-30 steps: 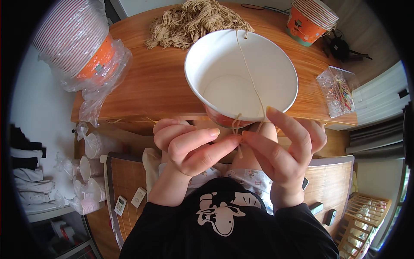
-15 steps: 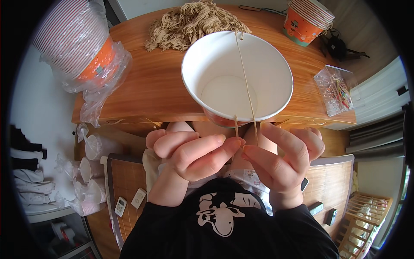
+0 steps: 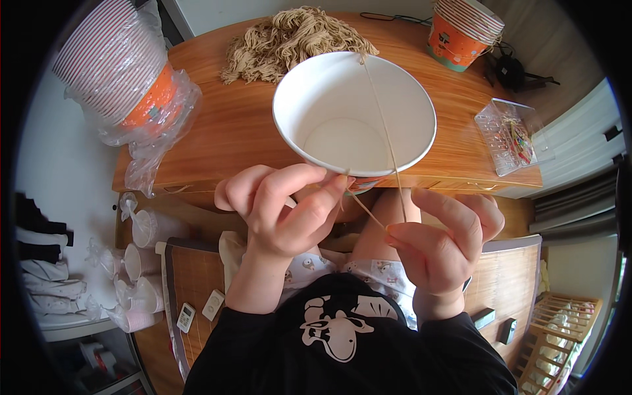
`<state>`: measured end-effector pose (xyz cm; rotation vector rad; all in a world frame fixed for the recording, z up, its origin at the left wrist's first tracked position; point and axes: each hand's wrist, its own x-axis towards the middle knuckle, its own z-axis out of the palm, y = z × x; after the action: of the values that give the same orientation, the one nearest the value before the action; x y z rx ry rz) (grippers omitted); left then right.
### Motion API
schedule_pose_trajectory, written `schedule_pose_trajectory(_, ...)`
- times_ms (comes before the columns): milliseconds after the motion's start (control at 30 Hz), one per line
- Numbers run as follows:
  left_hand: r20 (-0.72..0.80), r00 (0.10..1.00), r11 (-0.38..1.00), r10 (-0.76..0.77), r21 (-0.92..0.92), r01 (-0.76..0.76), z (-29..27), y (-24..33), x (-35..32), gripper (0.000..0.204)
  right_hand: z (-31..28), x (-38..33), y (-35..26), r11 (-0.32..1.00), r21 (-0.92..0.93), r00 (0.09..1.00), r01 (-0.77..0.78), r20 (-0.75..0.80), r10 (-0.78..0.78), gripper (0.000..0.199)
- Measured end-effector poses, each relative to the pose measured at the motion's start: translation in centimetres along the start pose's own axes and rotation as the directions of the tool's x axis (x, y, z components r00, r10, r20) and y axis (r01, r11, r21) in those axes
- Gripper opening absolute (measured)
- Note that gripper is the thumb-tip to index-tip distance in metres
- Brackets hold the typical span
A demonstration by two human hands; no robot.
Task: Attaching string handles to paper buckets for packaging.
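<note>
A white paper bucket (image 3: 309,99) with an orange outside leans at the table's front edge, its mouth tipped toward me. From its far rim a tan string (image 3: 385,128) runs across the mouth and over the near rim to my right hand (image 3: 441,237), whose thumb and fingers pinch it. My left hand (image 3: 283,204) is closed at the near rim, pinching string between thumb and forefinger. A slanting length of string stretches between both hands. The left fingertips partly cover the rim, so how the string sits there is hidden.
Behind the bucket lies a heap of tan strings (image 3: 289,43). Stacked buckets in plastic wrap (image 3: 155,95) stand left; another orange stack (image 3: 454,43) is at the back right. A clear tray (image 3: 503,141) of small items sits at the wooden table's (image 3: 217,131) right edge.
My left hand has moved up and left to the near rim, drawing its string slantwise. My right hand has shifted slightly right. The bucket has shifted slightly left.
</note>
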<state>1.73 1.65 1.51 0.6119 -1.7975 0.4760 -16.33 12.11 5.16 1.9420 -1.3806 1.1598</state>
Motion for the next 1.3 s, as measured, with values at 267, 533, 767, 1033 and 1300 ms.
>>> schedule_pose_trajectory(267,-0.093,0.994,0.998,-0.06,-0.031,0.057,0.5,-1.0,-0.7,0.02,0.0,0.4,3.4,0.972,-0.219,0.966,-0.082,0.223,0.132,0.023)
schedule_pose_trajectory(533,-0.068,0.997,0.997,-0.039,-0.07,0.034,1.0,-1.1,-0.8,0.021,3.6,-1.8,7.4,0.891,-0.151,0.864,-0.428,0.221,0.452,0.024)
schedule_pose_trajectory(767,0.016,0.996,0.993,-0.086,-0.075,0.087,1.0,-1.0,-1.1,0.027,4.7,-3.4,8.7,0.802,0.356,0.877,-0.479,0.171,0.448,0.054)
schedule_pose_trajectory(1033,0.203,0.964,0.968,-0.17,-0.148,0.202,1.6,-4.2,-4.5,0.036,1.4,3.8,8.7,0.954,0.277,0.92,-0.112,0.392,-0.006,0.037)
schedule_pose_trajectory(1300,0.19,0.977,0.981,-0.096,0.183,0.061,-6.3,-14.0,-1.7,0.035,-1.5,14.1,21.0,0.981,-0.068,0.983,-0.184,-0.026,0.183,0.025)
